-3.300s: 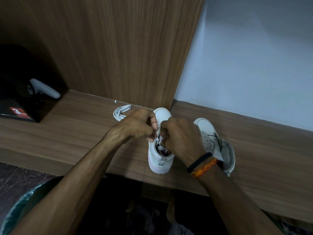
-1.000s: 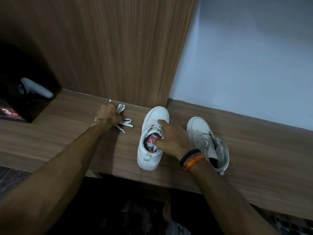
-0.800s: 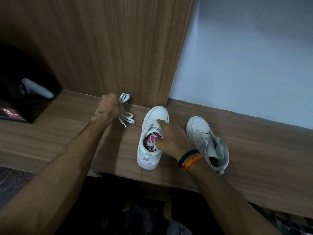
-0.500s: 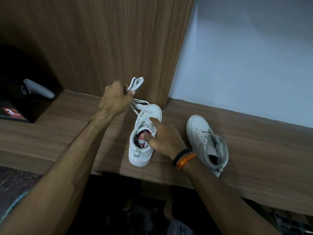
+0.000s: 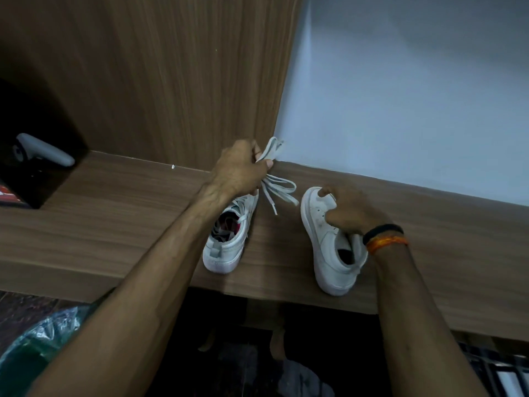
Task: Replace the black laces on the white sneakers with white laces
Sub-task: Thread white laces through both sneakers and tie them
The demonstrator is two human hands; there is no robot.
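Laces, white (image 5: 276, 187), sit bunched in your left hand's (image 5: 239, 170) clenched fingers. Your right hand (image 5: 350, 212) grips the unlaced sneaker (image 5: 329, 245) at three o'clock of the laced sneaker (image 5: 229, 242)

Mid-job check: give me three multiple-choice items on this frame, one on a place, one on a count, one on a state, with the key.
1. Where is the bundle of white laces?
A. On the floor
B. In the left hand
C. Inside a sneaker

2. How many white sneakers are on the wooden shelf?
A. One
B. Two
C. Three

3. What is the right hand doing?
A. Gripping the right sneaker
B. Hanging idle
C. Pressing on the wall

Key: B, laces stick out of the fist; B, the left sneaker and the right one; A, fingers curl round its upper.
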